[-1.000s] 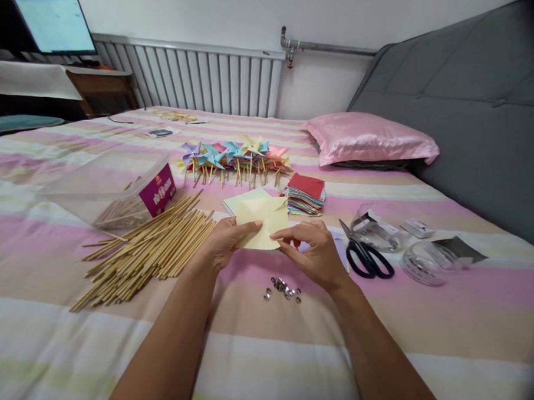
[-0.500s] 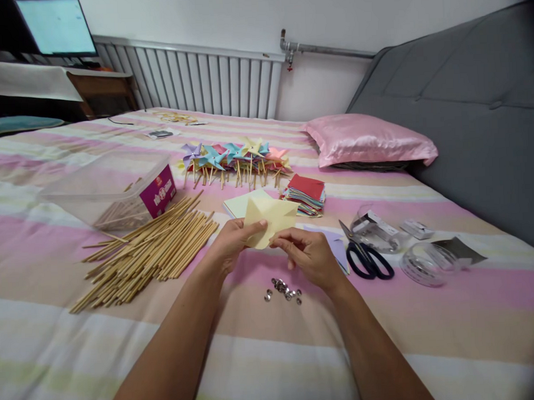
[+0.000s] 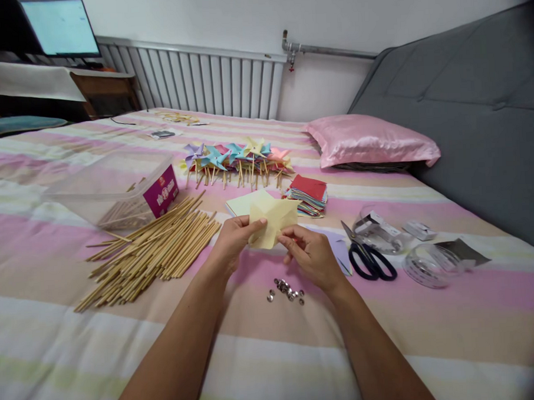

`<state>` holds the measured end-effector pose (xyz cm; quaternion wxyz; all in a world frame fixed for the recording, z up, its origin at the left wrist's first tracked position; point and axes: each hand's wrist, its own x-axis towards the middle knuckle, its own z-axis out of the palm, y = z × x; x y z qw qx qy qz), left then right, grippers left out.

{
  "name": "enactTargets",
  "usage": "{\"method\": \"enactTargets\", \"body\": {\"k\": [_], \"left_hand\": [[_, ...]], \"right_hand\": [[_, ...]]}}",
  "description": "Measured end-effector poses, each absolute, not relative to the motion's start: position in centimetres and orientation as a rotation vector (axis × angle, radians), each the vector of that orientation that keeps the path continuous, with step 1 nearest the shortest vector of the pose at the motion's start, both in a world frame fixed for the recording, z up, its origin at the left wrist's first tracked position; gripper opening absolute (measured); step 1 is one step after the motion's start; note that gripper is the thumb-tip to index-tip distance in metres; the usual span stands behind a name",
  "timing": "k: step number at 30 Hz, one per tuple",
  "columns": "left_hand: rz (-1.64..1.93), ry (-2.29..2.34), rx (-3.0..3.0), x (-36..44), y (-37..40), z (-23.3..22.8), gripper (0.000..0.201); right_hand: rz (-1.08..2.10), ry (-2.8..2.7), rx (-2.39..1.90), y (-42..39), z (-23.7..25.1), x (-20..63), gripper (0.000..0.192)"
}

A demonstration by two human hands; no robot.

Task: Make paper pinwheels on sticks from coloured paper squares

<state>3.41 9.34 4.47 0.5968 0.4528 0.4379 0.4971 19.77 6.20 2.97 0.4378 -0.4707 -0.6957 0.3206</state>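
Observation:
A pale yellow paper square (image 3: pixel 272 217) with cut slits is held up between both hands above the bed. My left hand (image 3: pixel 237 236) pinches its left side, thumb on top. My right hand (image 3: pixel 308 248) has its fingertips closed on the lower right edge. Right below lie several small silver metal pieces (image 3: pixel 288 290) in a loose cluster. Just behind the held sheet is a pile of pale paper squares (image 3: pixel 240 204). Purple paper (image 3: pixel 341 253) lies beside my right hand, partly hidden by it. Dark-handled scissors (image 3: pixel 370 261) rest to its right.
Bamboo sticks (image 3: pixel 154 258) are spread at left before a clear plastic box (image 3: pixel 85 187). Finished paper pinwheels (image 3: pixel 234 157) lie behind, near a stack of coloured squares (image 3: pixel 309 189). Clear round containers (image 3: pixel 431 266) stand at right. A pink pillow (image 3: pixel 374 139) lies farther back.
The view has shifted slightly. Both hands still grip the yellow paper, which is turned a little, and my right fingertips sit slightly higher on its edge.

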Motion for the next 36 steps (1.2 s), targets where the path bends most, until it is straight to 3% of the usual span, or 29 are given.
{"method": "enactTargets", "body": {"k": [8, 16, 18, 23, 29, 36], "left_hand": [[1.179, 1.039, 0.973, 3.4, 9.6, 4.1, 0.027], [1.386, 1.048, 0.726, 3.5, 9.8, 4.2, 0.027], [1.408, 1.018, 0.671, 3.6, 9.8, 4.3, 0.025], [1.370, 0.928, 0.600, 4.4, 9.5, 4.2, 0.018], [1.271, 0.803, 0.650, 4.8, 9.0, 4.3, 0.015], [1.196, 0.883, 0.687, 3.0, 9.4, 5.2, 0.025]], "right_hand": [[0.841, -1.435, -1.165, 6.3, 3.4, 19.8, 0.034], [0.259, -1.323, -1.301, 5.7, 4.1, 19.6, 0.021], [0.423, -1.424, -1.262, 5.5, 3.8, 19.2, 0.020], [0.951, -1.620, -1.074, 5.9, 2.2, 18.1, 0.040], [0.857, -1.481, -0.988, 6.6, 1.6, 18.6, 0.018], [0.863, -1.643, -0.993, 7.0, 2.3, 20.4, 0.018]]}}
